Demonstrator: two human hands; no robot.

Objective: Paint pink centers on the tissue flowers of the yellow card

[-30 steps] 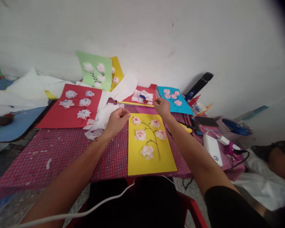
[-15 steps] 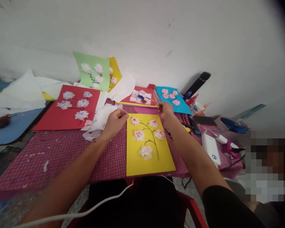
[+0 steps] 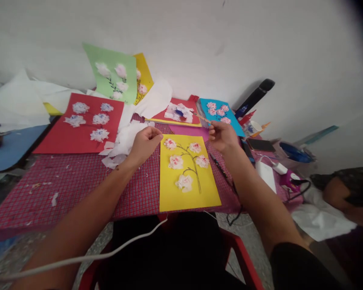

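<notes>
Checked red tablecloth (image 3: 60,197) under everything, white wall (image 3: 230,40) behind, and you've got a yellow card (image 3: 169,197) with tissue flowers (image 3: 176,162) sitting right in front of you. Your right hand (image 3: 220,136) is pinching a thin wooden stick (image 3: 203,118) between thumb and fingers, just past the card's top edge, tip aimed toward a red card (image 3: 160,119) with crumpled tissue on it. Your left hand (image 3: 145,146) is curled, fingertips nearly together, just off the yellow card's top-left corner, beside a heap of white tissue (image 3: 124,141); can't tell if it's holding anything.
</notes>
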